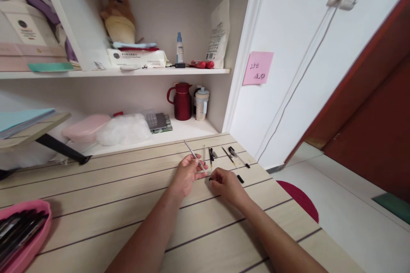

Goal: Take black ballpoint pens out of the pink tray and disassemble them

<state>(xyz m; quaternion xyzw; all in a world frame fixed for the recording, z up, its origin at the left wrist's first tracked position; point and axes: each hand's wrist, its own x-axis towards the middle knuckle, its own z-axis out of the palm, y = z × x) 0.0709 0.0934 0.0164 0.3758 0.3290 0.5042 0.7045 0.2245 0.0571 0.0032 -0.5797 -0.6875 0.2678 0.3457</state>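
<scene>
My left hand (186,175) is closed around a slim, see-through pen barrel (192,150), which tilts up and away to the left above the striped table. Just to the right, my right hand (228,184) pinches a small black pen part (210,178); most of it is hidden by the fingers. Beyond the hands lie a clear tube (204,152), a dark pen refill (210,156) and another refill (228,156) with a yellowish end. A clear pen with black ends (239,157) rests farther right. Beside my right hand is a black pen cap (240,179).
A pink case (48,222) full of dark pens stands at the near left of the wooden table (128,204). Behind the table, shelves hold a red jug (183,102), a pale cup (201,104) and a white fluffy bundle (124,130). A stand leg (64,149) rests at left.
</scene>
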